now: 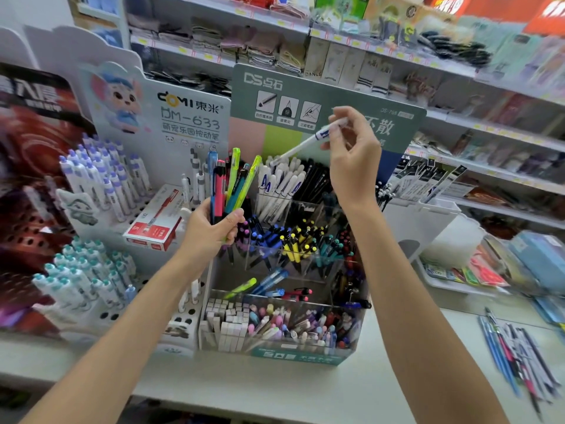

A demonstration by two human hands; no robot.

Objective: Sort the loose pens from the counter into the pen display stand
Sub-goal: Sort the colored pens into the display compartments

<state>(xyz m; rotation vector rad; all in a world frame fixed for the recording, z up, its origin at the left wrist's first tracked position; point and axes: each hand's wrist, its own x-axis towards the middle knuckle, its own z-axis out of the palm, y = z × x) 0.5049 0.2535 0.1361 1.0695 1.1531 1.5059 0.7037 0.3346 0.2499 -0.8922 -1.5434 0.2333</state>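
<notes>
While the right hand (351,154) is pinching: thumb and fingertips are closing on the upper end of a white pen (305,143) with blue lettering, holding it slanted, tip down and to the left.
White pen: its tip is hovering at the tops of the matching white pens (281,182) (touching or not, I cannot tell), which are standing in a back compartment.
Left hand (214,228): fingers are curling tightly round a bundle of pens (229,182), with 1 blue, 1 pink, 1 teal and 2 neon yellow-green fanning upward.
Pen display stand (293,354): clear compartments are holding black, blue, yellow and teal pens in stepped rows below both hands.
Loose pens (516,353): a heap is lying on the white counter (305,390), well to the right of the stand.
Red box (156,228): it is leaning just left of the bundle.
</notes>
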